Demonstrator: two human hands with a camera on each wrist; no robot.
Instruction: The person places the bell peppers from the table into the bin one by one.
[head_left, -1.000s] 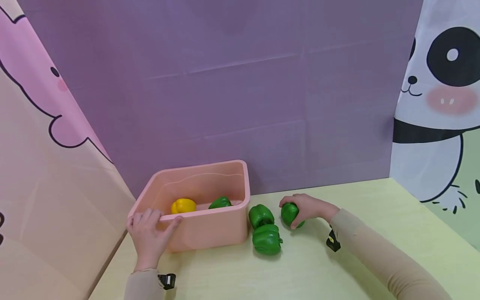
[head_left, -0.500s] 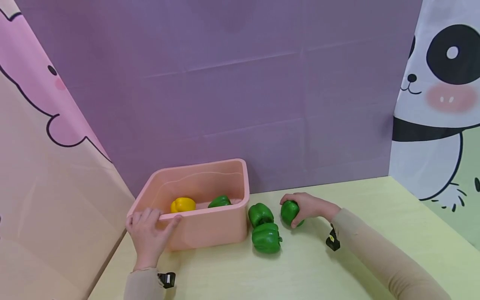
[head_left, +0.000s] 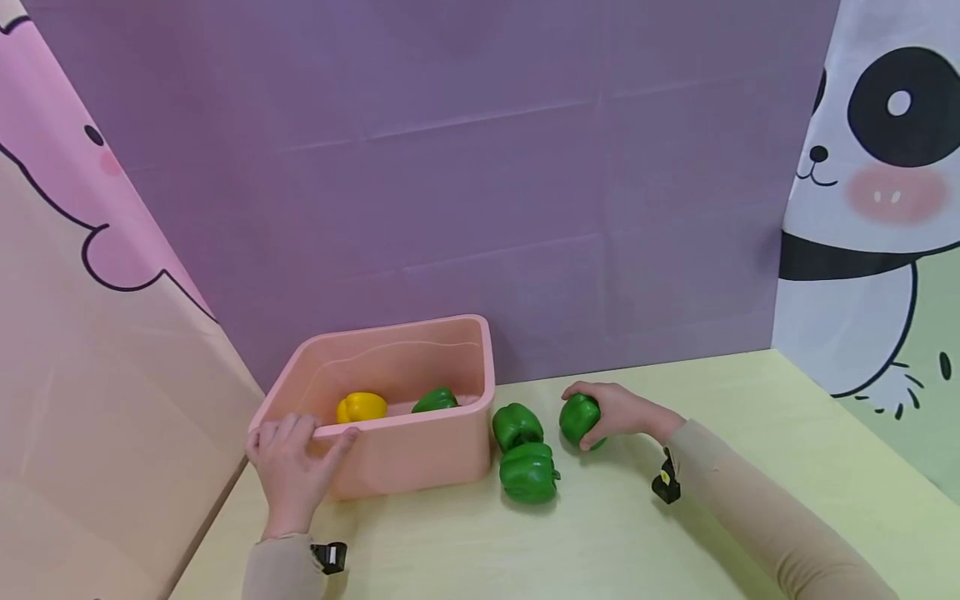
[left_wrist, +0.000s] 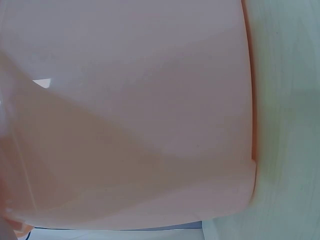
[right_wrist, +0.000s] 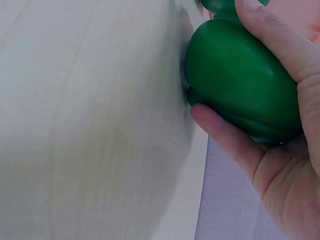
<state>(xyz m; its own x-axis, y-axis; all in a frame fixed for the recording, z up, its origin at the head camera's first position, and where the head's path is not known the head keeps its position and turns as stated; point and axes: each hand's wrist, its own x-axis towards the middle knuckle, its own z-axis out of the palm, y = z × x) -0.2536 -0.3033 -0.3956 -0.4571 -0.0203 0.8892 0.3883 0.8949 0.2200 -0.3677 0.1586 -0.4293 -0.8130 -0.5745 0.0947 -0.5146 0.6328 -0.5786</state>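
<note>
"Green bell pepper (head_left: 577, 418), right of the pink bin (head_left: 420, 460): why does the right hand (head_left: 619, 410) wrap its sides?"
"Probably against rolling; the left hand (head_left: 288, 468) grips the bin's rim (head_left: 420, 421), likely steadying it."

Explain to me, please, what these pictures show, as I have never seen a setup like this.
There is no machine here: a person works with bare hands. The wide picture is taken from the head, looking forward and down; the two close ones come from the left and right wrists. The left hand grips the near rim of a pink bin, where a yellow pepper and a green pepper lie. Right of the bin, two more green peppers lie on the pale table. The right hand holds another green pepper.
</note>
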